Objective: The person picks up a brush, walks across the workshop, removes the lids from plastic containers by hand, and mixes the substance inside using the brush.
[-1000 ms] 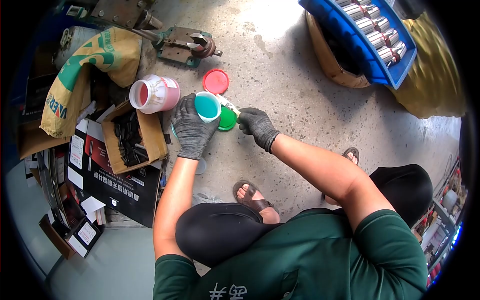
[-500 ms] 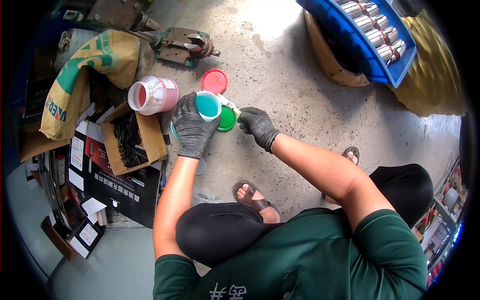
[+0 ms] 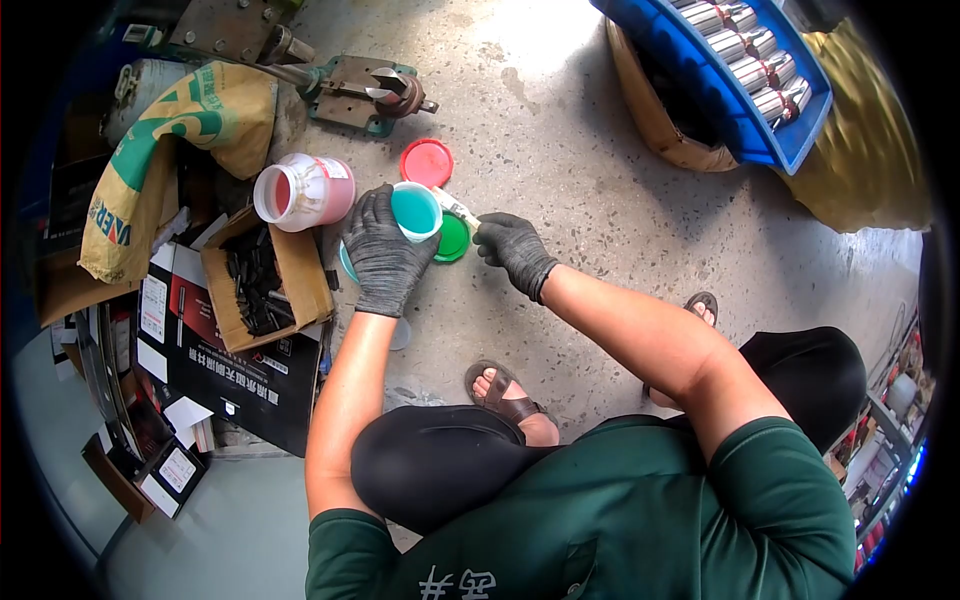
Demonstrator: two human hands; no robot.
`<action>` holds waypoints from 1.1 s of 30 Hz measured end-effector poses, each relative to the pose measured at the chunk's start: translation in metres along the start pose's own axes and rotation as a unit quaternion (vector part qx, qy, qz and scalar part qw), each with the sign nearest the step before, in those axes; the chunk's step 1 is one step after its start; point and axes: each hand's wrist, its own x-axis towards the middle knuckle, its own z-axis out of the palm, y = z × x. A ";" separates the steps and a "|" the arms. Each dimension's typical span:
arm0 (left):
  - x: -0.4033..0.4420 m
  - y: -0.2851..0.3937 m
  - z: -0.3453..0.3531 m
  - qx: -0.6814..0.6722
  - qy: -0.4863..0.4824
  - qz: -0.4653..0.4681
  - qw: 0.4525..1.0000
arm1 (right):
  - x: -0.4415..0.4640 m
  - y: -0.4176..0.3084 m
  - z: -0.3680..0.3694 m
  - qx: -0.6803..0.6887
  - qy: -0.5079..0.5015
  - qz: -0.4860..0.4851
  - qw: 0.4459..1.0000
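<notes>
My left hand (image 3: pixel 385 252), in a dark grey glove, is closed around a white plastic jar (image 3: pixel 437 222) whose mouth shows a teal inside. A teal edge (image 3: pixel 347 262) shows left of that hand; I cannot tell whether it belongs to the same jar. Between the gloved fingers of my right hand (image 3: pixel 512 252) is the end of a pale paintbrush (image 3: pixel 456 206), its far end by the jar's rim. A green lid (image 3: pixel 455 240) lies on the floor under the brush, and a red lid (image 3: pixel 427 162) lies just beyond it.
A jar of red stuff (image 3: pixel 325 190) is left of my left hand, near a cardboard box (image 3: pixel 312 275) of black parts. A metal clamp fixture (image 3: pixel 370 92) stands beyond. At the upper right, a blue tray (image 3: pixel 808 135) holds several shiny cylinders. A printed sack (image 3: pixel 235 120) lies left.
</notes>
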 end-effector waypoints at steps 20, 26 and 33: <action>0.001 0.002 -0.001 0.000 -0.041 -0.013 0.999 | -0.002 -0.007 -0.001 0.001 -0.005 0.013 1.000; -0.001 0.003 0.000 0.014 -0.022 -0.008 1.000 | -0.006 -0.010 0.002 0.005 0.003 0.012 1.000; 0.001 0.004 -0.001 0.010 -0.029 -0.010 0.999 | -0.007 -0.009 0.002 0.011 0.001 0.015 1.000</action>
